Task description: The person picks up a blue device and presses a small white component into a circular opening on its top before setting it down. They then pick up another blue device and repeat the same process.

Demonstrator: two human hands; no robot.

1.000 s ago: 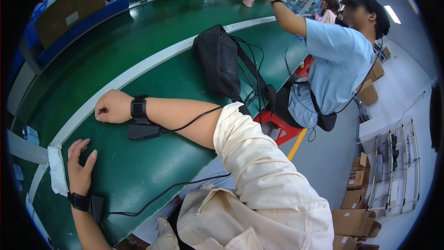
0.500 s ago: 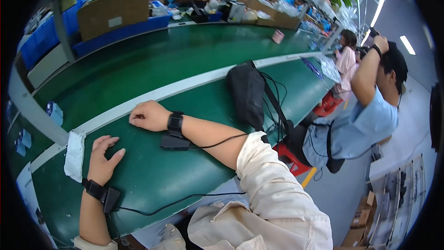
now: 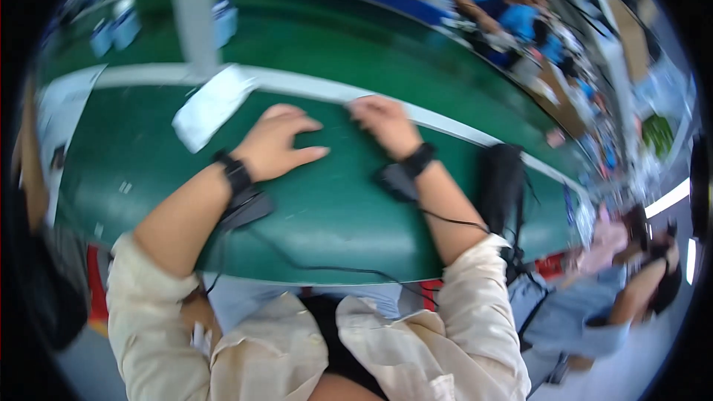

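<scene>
My left hand (image 3: pixel 278 141) is held over the green table, its fingers and thumb spread apart and empty. A white flat packet (image 3: pixel 212 110) lies just left of it, beside the pale rail. At the table's far rail is my right hand (image 3: pixel 386 125), its fingers curled in with nothing visible in them; the picture is blurred there. Each wrist wears a black band with a small dark box; one is the right wrist's box (image 3: pixel 399 181), the other the left wrist's box (image 3: pixel 249 209). Black cables run from them.
A black bag (image 3: pixel 501 186) lies on the table right of my right arm. Beyond the pale rail (image 3: pixel 312 87) runs a green surface with blue-and-white packs (image 3: pixel 224 24). A grey post (image 3: pixel 195 15) rises at the far left. A person in light blue (image 3: pixel 587 312) sits at the right.
The view has swung left, so the table and both hands now sit nearer the middle. My left hand stays spread, my right curled, and the hands appear at similar height.
</scene>
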